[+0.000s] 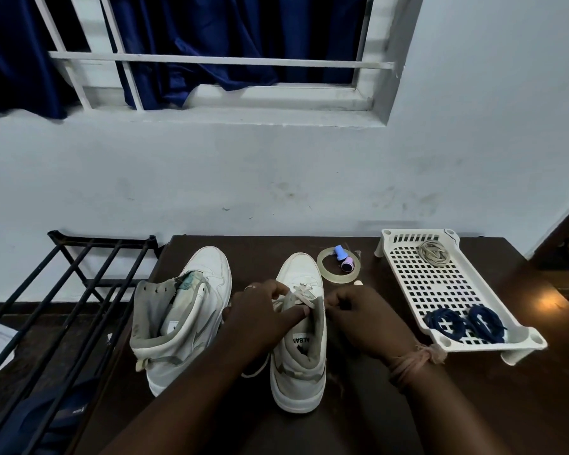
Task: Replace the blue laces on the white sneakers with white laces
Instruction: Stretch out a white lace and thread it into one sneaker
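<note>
Two white high-top sneakers stand on a dark table (358,418). The left sneaker (191,310) has no lace and its collar gapes open. The right sneaker (301,353) carries a white lace (301,292) crossed through its lower eyelets. My left hand (263,315) grips the left side of that sneaker, thumb laid across its tongue, fingers curled by the lace. My right hand (358,315) pinches the lace at the right eyelet row. Two coiled blue laces (465,323) lie at the near end of a white perforated tray (418,277); a bundled white lace (434,252) lies at its far end.
A roll of clear tape (324,269) and a small blue and pink object (344,257) sit behind the right sneaker. A black metal rack (63,290) stands left of the table. The wall and a window with blue curtains (211,44) are behind.
</note>
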